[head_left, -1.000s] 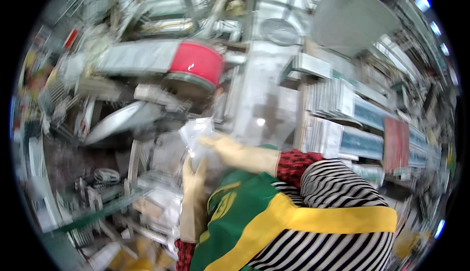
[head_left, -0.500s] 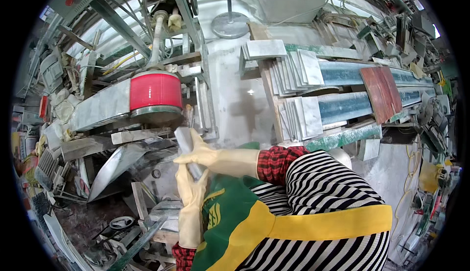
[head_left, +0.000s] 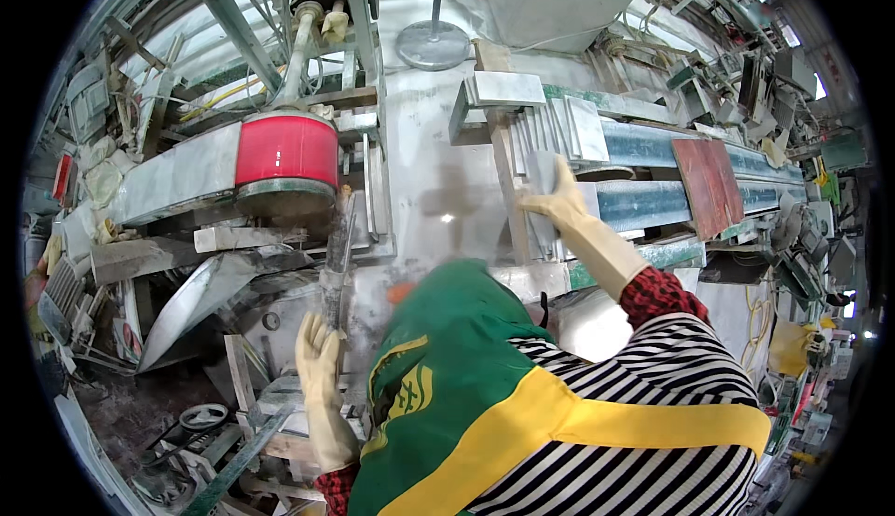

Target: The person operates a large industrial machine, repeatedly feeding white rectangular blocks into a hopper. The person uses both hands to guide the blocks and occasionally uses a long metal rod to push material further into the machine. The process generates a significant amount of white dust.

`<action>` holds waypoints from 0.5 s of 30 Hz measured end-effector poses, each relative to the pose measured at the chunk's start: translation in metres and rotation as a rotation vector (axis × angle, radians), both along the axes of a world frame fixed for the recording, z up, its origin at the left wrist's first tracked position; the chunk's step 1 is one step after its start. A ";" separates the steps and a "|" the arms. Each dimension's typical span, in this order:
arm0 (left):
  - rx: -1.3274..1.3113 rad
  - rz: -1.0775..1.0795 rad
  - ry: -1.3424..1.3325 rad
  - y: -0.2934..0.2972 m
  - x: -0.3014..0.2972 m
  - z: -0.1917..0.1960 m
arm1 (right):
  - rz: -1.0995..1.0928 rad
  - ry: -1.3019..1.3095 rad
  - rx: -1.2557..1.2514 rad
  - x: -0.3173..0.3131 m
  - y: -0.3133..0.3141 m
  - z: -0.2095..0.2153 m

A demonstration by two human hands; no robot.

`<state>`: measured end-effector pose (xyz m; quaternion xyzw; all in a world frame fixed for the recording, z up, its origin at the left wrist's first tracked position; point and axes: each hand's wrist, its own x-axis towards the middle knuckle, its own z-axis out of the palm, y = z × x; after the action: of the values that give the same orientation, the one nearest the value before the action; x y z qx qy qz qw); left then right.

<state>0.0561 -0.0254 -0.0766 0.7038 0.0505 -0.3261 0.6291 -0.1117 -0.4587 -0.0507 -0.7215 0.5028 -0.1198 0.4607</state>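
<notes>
My right hand (head_left: pixel 562 201), in a long cream rubber glove, reaches out to the right and grips a small grey stone tile (head_left: pixel 541 173). It holds the tile at the front of the rack, between two rows of leaning tiles. Behind it stands the far row of white marble tiles (head_left: pixel 585 130); the near row (head_left: pixel 543 236) is partly covered by the glove. My left hand (head_left: pixel 319 353), gloved alike, hangs low on the left with its fingers stretched and nothing in them. A green apron covers my front.
A belt sander with a red drum (head_left: pixel 286 150) and a pale belt stands at the left. Blue-grey rails (head_left: pixel 643 201) run right from the tiles, with a reddish-brown board (head_left: pixel 709 188) across them. A round metal stand base (head_left: pixel 433 45) is ahead. A handwheel (head_left: pixel 203 416) sits lower left.
Both hands were together on the tile beside the sander. My right hand has carried it right to the rack; my left hand has let go and drawn back left.
</notes>
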 end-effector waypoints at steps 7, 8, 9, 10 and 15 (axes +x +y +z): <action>0.076 0.126 -0.017 0.103 -0.028 -0.044 | -0.097 0.527 -0.167 -0.071 -0.034 -0.008; 0.050 0.065 -0.100 0.111 -0.029 -0.047 | -0.103 0.579 -0.161 -0.071 -0.033 -0.004; 0.042 0.109 -0.084 0.114 -0.030 -0.050 | -0.102 0.631 -0.159 -0.072 -0.033 -0.007; 0.032 0.158 -0.071 0.110 -0.030 -0.045 | -0.097 0.679 -0.162 -0.069 -0.034 -0.010; 0.009 0.237 0.016 0.095 -0.022 -0.038 | -0.100 0.826 -0.235 -0.063 -0.027 -0.011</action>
<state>0.0341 0.0698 -0.1146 0.6932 0.1398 -0.2546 0.6596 -0.1747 -0.4857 -0.0621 -0.7311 0.6624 0.1004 0.1292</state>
